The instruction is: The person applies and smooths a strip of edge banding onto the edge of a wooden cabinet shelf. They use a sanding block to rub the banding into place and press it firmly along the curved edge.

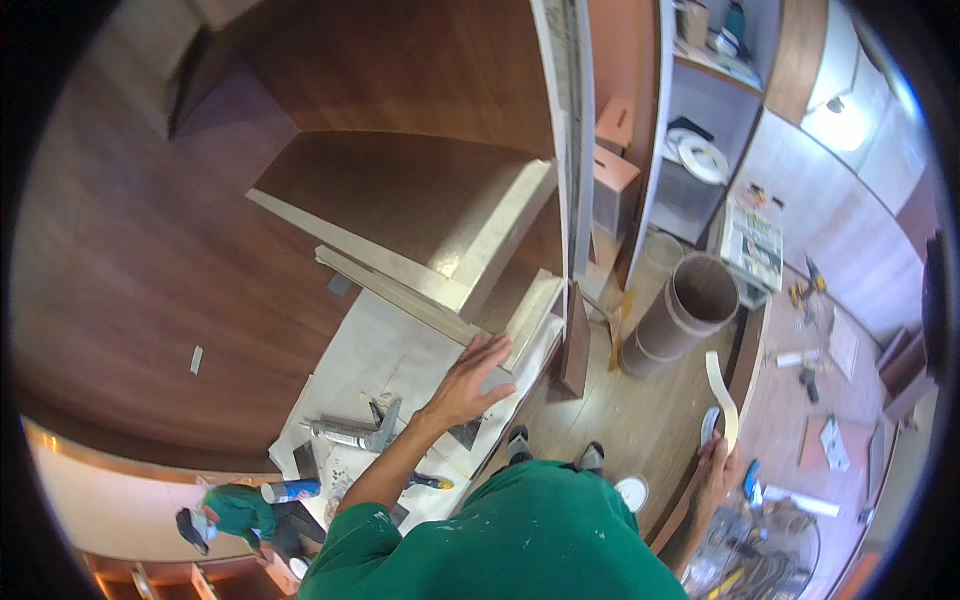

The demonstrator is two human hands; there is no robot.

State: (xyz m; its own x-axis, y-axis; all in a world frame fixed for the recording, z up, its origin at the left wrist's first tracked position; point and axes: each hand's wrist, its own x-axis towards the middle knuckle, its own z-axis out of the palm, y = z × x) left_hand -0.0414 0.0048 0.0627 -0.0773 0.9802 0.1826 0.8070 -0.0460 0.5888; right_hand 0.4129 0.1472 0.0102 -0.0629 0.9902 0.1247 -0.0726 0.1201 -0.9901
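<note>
My left hand (468,388) reaches out with its fingers spread, pressed against the end of a board edge covered in pale masking tape (395,294). This edge belongs to a brown wooden cabinet unit (390,200), whose upper rims also carry pale tape. Off to the right, my right hand (718,468) is closed on a roll of masking tape (709,426), and a loose curled strip (722,390) stands up from it. Below my left wrist, a caulking gun (360,432) lies on white sheeting (375,350) among small tools.
A tall brown cylinder (680,315) stands on the wooden floor at right. Beyond it, a surface holds a yellow drill (808,285), cables (770,555) and scraps. A white-lined shelf unit (700,120) rises behind. At lower left, another person (240,515) in green crouches.
</note>
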